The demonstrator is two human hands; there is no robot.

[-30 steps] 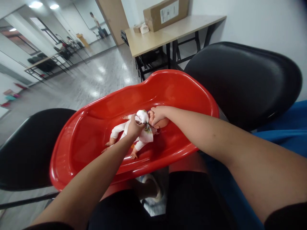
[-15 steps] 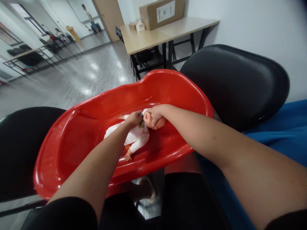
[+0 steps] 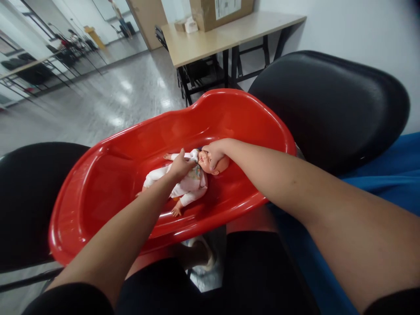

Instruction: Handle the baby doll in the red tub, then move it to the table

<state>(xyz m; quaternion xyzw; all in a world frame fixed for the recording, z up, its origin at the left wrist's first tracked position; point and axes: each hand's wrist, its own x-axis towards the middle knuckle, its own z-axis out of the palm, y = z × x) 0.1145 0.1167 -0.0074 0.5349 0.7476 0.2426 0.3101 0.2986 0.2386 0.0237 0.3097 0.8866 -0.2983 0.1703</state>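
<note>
The doll (image 3: 187,183) lies face up in the red tub (image 3: 108,192), its head cupped in the right hand (image 3: 215,153) while the left hand (image 3: 180,164) pinches a white cloth (image 3: 194,154); best kept steady, wiping gently.

A baby doll (image 3: 190,181) in a white suit lies on its back inside a red tub (image 3: 108,175). The left hand (image 3: 180,164) rests on the doll's chest, by the collar. The right hand (image 3: 214,153) cups the top of the doll's head. Black chairs (image 3: 328,105) flank the tub. Behind stands a table (image 3: 210,41) bearing a cardboard box (image 3: 219,11).
</note>
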